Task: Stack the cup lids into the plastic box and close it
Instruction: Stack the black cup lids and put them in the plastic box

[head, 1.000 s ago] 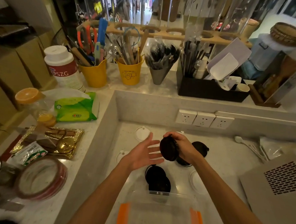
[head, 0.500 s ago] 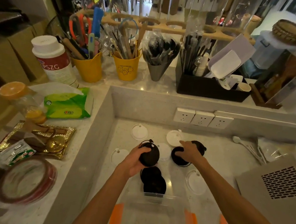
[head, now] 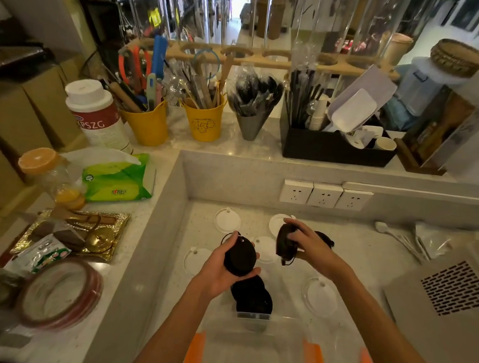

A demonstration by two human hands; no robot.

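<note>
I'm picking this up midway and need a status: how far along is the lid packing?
Early. Nothing visibly sits in the clear plastic box, open at the bottom edge. In hand: the left hand holds a black lid, and the right hand holds another black lid. Left: two black lids lying by the box, white lids scattered on the counter, then closing.

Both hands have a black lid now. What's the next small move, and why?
Probably bring the right hand across and set its black lid onto the black lid lying in the left hand. The two lids are held apart above the counter, while more black lids and white lids still lie loose there, and the clear plastic box waits open just below.
</note>
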